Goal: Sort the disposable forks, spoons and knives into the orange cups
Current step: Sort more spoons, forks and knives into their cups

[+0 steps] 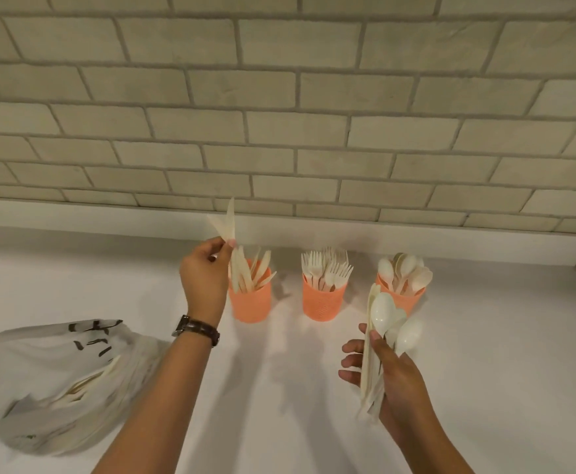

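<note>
Three orange cups stand in a row on the white counter. The left cup (250,304) holds knives, the middle cup (324,302) holds forks, and the right cup (404,299) holds spoons. My left hand (204,278), with a watch on its wrist, pinches two cream knives (227,223) just above and left of the knife cup, blades pointing up. My right hand (387,367), in front of the spoon cup, grips a bundle of spoons and other cutlery (387,323); the bundle's lower ends are hidden in the palm.
A crumpled white plastic bag (50,381) with dark print lies at the left, with more cream cutlery showing inside it. A pale brick wall (279,114) rises directly behind the cups. Bare counter (297,388) lies between my arms.
</note>
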Demonstrator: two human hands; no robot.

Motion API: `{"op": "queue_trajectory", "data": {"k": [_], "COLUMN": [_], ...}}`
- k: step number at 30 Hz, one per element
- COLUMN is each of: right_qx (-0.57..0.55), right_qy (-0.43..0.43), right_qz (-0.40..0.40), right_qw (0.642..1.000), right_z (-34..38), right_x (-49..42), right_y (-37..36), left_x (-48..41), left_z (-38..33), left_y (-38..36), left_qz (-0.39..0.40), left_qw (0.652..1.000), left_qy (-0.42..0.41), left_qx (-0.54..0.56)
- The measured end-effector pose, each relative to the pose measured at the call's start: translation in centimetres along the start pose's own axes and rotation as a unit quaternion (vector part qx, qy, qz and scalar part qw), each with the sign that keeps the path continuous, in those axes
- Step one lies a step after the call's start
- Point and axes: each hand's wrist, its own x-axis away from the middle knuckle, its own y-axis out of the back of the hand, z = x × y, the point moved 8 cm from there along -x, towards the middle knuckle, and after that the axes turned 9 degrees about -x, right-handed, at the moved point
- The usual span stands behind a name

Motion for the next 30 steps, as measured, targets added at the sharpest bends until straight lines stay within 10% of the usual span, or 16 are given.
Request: {"op": "queue_trajectory", "data": {"k": [20, 30], "right_qx": [0.034, 0.044], "right_qy": [-0.009, -0.008], "right_qz": [0.04, 0.033], "right_qw": [0.999, 0.998], "right_z": [-0.3, -0.5], "right_x": [-0.3, -0.3], "right_y": [-1.5, -1.0], "left_x": [0.0, -0.5], "left_z": [6.1, 4.0], "left_y": [-5.6, -5.9], "left_qz": [0.088, 0.109], "left_qw": [0.993, 0.928], "left_qy": [0.068, -0.039], "left_qx": [-0.036, -0.353]}}
